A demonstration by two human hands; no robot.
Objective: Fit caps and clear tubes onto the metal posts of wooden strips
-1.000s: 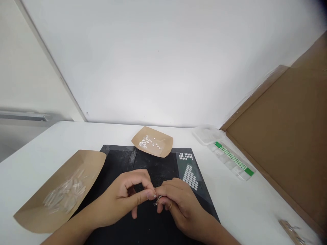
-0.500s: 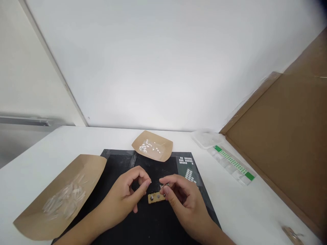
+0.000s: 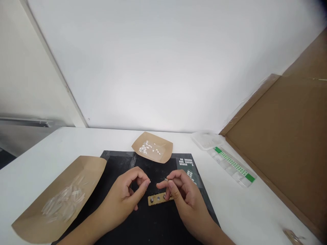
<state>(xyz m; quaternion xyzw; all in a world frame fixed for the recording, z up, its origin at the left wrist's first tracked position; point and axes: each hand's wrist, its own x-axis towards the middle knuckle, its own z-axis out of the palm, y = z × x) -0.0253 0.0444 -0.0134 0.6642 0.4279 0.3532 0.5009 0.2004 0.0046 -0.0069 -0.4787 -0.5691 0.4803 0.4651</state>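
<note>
My left hand [image 3: 130, 192] is closed in a pinch above the black mat [image 3: 150, 224]. A tiny white piece [image 3: 149, 182] shows at its fingertips, too small to make out. Facing it across a small gap, my right hand [image 3: 185, 194] pinches a small shiny piece [image 3: 167, 180] between thumb and finger; its exact kind cannot be told. Below and partly behind the right fingers lies a tan strip with scalloped edges [image 3: 154, 200], bearing small round metallic parts. The right hand hides the strip's right end.
A tan paper tray [image 3: 166, 149] holds small white pieces. Another tan tray [image 3: 89, 163], at left, holds clear plastic strips. White ovals dot a dark green sheet [image 3: 182, 166]. A clear case with a green label [image 3: 233, 165] lies right, near a cardboard panel [image 3: 281, 143] and a metallic object [image 3: 292, 236].
My right hand has lifted slightly, its fingers shifting round the small shiny piece and uncovering more of the tan strip. My left hand keeps its pinch almost in place.
</note>
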